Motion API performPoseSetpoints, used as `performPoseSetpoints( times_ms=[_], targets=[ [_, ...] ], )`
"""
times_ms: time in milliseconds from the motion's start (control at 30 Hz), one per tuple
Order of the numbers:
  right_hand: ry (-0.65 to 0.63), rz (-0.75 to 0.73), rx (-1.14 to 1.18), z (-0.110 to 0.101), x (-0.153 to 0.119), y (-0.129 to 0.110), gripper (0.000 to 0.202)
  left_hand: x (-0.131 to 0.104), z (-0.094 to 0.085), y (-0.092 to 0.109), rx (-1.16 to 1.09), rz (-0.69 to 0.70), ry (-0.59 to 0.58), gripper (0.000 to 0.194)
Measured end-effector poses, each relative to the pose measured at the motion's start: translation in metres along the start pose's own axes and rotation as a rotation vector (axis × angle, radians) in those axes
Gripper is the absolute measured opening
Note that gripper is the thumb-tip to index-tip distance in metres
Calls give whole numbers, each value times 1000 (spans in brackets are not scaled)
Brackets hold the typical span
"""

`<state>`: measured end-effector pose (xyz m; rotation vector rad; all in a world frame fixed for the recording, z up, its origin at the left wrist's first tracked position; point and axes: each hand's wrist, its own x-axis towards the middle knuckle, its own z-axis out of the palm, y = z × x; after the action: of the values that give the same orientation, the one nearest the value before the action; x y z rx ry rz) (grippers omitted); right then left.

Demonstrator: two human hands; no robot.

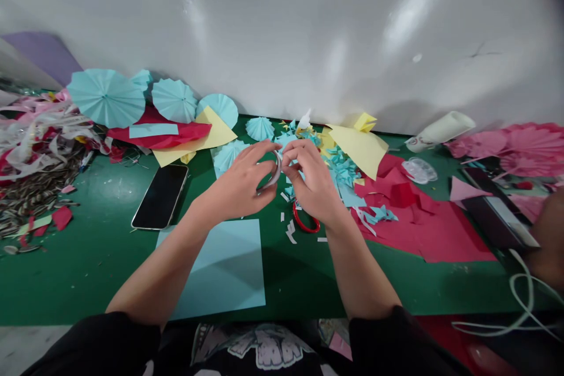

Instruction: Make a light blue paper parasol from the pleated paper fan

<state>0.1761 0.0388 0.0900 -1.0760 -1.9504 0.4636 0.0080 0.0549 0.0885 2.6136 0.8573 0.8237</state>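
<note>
My left hand (pixel 240 185) grips a narrow white roll of tape (pixel 277 171), its fingers curled around the ring. At the roll's right side, my right hand (pixel 312 181) has its fingertips pinched together against the tape; the exact contact is partly hidden. Below my right hand lies a pair of scissors with a red handle (pixel 306 223), the blades covered from view. Small white strips (pixel 291 232) are scattered beside it. A light blue sheet of paper (pixel 224 267) lies flat under my left forearm. Pleated blue paper rosettes (pixel 229 154) rest just beyond my hands.
A black phone (pixel 161 197) lies to the left, near a heap of ribbons (pixel 48 129). Blue paper scraps (pixel 341 164), yellow sheets (pixel 361 144) and red sheets (pixel 432 232) cover the right. A white cable (pixel 529 291) hangs near another person's arm (pixel 549 241). A grey wall rises behind.
</note>
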Motion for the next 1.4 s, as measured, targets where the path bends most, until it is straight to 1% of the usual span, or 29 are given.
performPoseSetpoints(
  times_ms=[100, 200, 267, 367, 467, 500, 533, 600, 633, 733, 833, 1167, 1400],
  targets=[
    [22, -25, 5, -1, 0, 1, 12, 0, 1, -2, -53, -23, -9, 13],
    [37, -46, -2, -2, 0, 0, 11, 1, 3, -5, -68, -42, 12, 13],
    [37, -56, -15, -3, 0, -1, 11, 2, 5, -6, -46, -89, 5, 13],
    [-2, -70, -23, -5, -1, -4, 12, 3, 6, -7, 19, -188, -29, 15],
    [-44, -47, 24, -8, -3, -4, 6, 3, 4, -6, 35, -226, -49, 14],
    [-36, -32, 49, -9, -3, -4, 5, 3, 3, -6, 27, -234, -58, 14],
    [-17, -21, 65, -10, -3, -3, 9, 3, 2, -5, 15, -241, -65, 14],
    [29, -42, 34, -11, -3, -1, 19, 3, 0, -3, -21, -244, -86, 16],
    [48, -77, -23, -11, -3, 1, 21, 3, -1, -2, -43, -239, -99, 18],
    [80, -209, -252, -9, -1, 4, 18, 4, -2, 1, -100, -211, -145, 24],
    [97, -274, -369, -6, 0, 6, 14, 4, -3, 3, -106, -201, -160, 27],
    [115, -303, -447, -2, -1, 8, 9, 4, -2, 0, -32, -224, -95, 25],
    [146, -294, -487, 2, -1, 8, 11, 5, 0, 1, 25, -221, -45, 27]
  ],
)
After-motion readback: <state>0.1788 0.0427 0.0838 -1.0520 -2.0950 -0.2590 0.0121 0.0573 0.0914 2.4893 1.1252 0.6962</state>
